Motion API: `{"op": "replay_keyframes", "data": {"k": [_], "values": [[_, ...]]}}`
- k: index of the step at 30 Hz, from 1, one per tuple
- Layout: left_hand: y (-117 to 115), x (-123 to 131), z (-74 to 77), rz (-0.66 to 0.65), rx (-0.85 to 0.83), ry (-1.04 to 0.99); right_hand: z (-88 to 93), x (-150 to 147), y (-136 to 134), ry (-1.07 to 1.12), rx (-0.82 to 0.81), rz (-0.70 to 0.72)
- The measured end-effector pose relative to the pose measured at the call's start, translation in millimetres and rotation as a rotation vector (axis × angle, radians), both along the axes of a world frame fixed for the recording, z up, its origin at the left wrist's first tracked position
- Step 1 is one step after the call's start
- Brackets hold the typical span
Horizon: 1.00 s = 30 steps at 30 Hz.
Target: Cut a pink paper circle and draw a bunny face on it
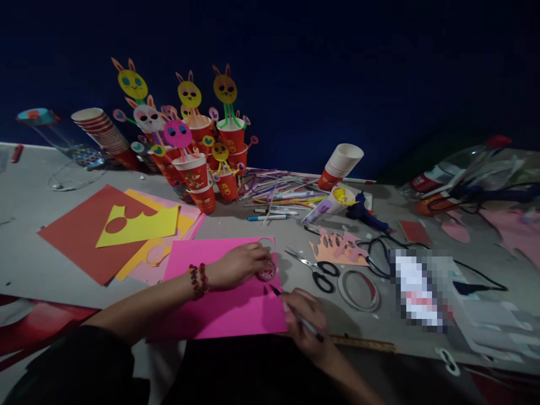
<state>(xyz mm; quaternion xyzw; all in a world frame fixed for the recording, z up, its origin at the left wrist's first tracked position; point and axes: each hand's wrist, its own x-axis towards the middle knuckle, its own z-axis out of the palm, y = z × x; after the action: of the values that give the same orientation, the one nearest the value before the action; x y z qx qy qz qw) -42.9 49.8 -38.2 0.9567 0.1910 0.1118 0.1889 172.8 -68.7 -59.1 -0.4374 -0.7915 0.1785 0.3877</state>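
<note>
A bright pink paper sheet [219,304] lies flat on the grey table in front of me. My left hand [240,264], with a red bead bracelet on the wrist, presses a small round tape roll [267,273] down on the sheet, fingers curled over it. My right hand [306,323] grips a dark pen [291,308] whose tip touches the paper just below the roll.
Scissors [314,269] and a larger tape ring [358,289] lie right of the sheet. Red, yellow and pink papers [105,230] are at the left. Red cups with paper bunny faces [198,152], cup stacks [340,163], straws, markers, a glue gun [365,215] and a cable stand behind.
</note>
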Motion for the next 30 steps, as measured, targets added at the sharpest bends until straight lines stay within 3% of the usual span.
{"op": "replay_keyframes", "data": {"k": [4,8,13,21,30], "values": [[-2,1,-1.7,0.011,0.008,-0.023,-0.4,12,8,0.108,-0.049,-0.162],[-3,2,-6.2,0.035,0.002,-0.039,2.0,9,24,-0.063,-0.1,-0.062],[-6,2,-13.2,0.088,-0.018,-0.092,-3.1,4,31,-0.272,0.02,-0.055],[-31,0,-17.1,0.277,0.091,-0.022,-13.4,6,25,-0.301,0.06,-0.073],[-62,3,-11.2,0.276,0.239,0.124,-14.4,9,29,-0.301,0.096,-0.064]]}}
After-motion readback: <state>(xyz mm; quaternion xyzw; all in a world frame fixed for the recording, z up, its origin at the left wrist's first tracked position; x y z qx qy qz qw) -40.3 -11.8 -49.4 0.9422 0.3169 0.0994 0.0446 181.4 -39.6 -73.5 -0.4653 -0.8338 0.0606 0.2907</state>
